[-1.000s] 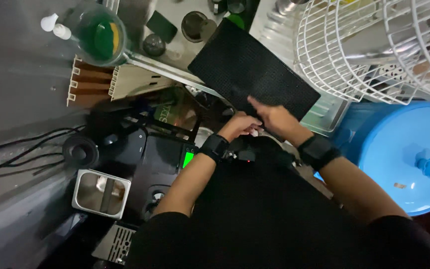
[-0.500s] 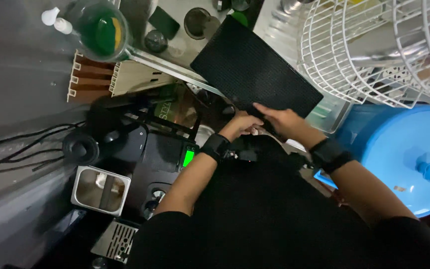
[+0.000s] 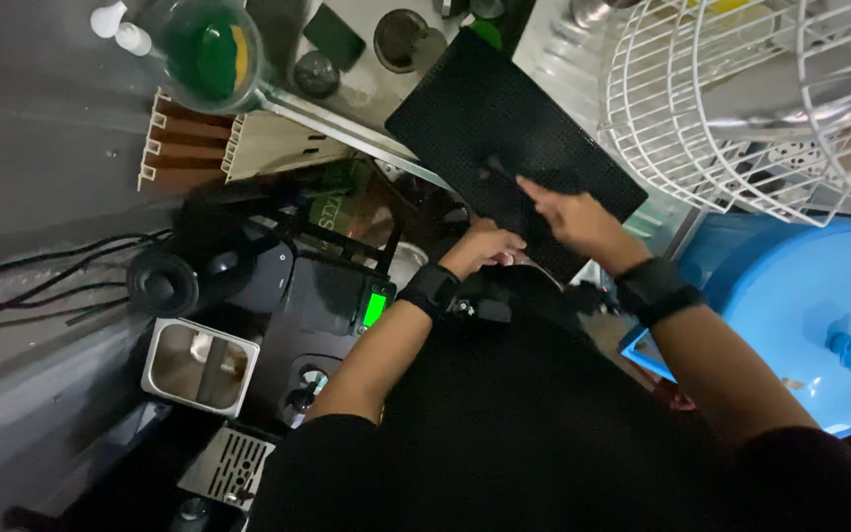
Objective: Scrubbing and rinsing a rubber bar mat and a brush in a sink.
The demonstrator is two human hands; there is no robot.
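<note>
My left hand [image 3: 485,246], a black band on its wrist, hovers with curled fingers over the dark machine top, just beside a thin metal edge [image 3: 541,271]. I cannot tell whether it grips that piece. My right hand [image 3: 573,219], also with a black wristband, lies flat on a black textured mat [image 3: 465,108]. Its index finger stretches toward the middle of the mat, where a small dark shape [image 3: 492,164] shows. The two hands are close together, almost touching.
A small green-lit display [image 3: 374,308] sits on the black machine. A steel box [image 3: 199,366] and a drip grate [image 3: 230,463] are at lower left, with a green-filled bowl [image 3: 204,54] and jar lids [image 3: 401,37] at the top. A white wire rack [image 3: 741,99] and a blue tub [image 3: 819,325] stand to the right, cables [image 3: 32,286] to the left.
My right hand has slid up and farther onto the black mat, finger extended. My left hand stays curled in nearly the same place.
</note>
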